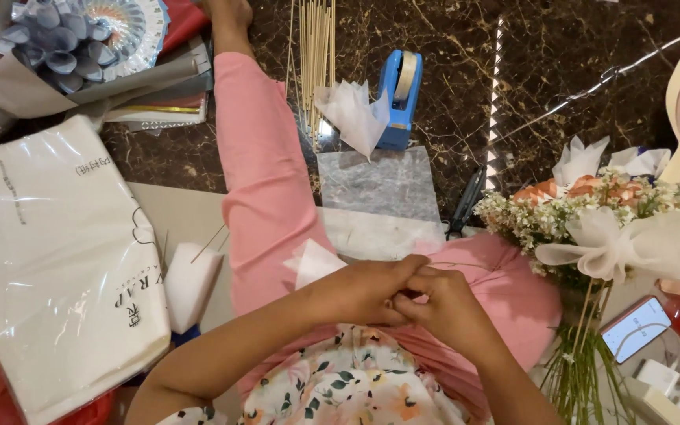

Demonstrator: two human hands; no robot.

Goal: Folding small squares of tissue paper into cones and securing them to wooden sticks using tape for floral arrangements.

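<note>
Sitting on a dark marble floor (560, 63), pink-trousered legs are stretched out and both hands are brought together over the lap. The left hand (364, 291) and right hand (446, 311) are pressed up against each other, fingers curled in and interlocked-ish around something tiny; what's pinched in there can't be made out, it's hidden by the fingers. A white tissue piece (312, 264) is lying on the thigh, just touching the left hand's upper side.

Further out beyond the hands, a clear wrap sheet (375, 185) is spread on the floor, with another folded tissue (352, 114) and a blue tape dispenser (399, 94) past it. A bundle of thin sticks (316, 47) is laid just beside the dispenser. Black scissors (466, 205) are seen near the right hand's far side.

Off to the right hand's side, a bouquet (592, 220) with a white ribbon bow is resting, and a phone (635, 327) is lit up close to it. Well off the left hand's side, a big plastic bag (57, 260) is lying flat, with a white foam block (190, 283) beside it.
</note>
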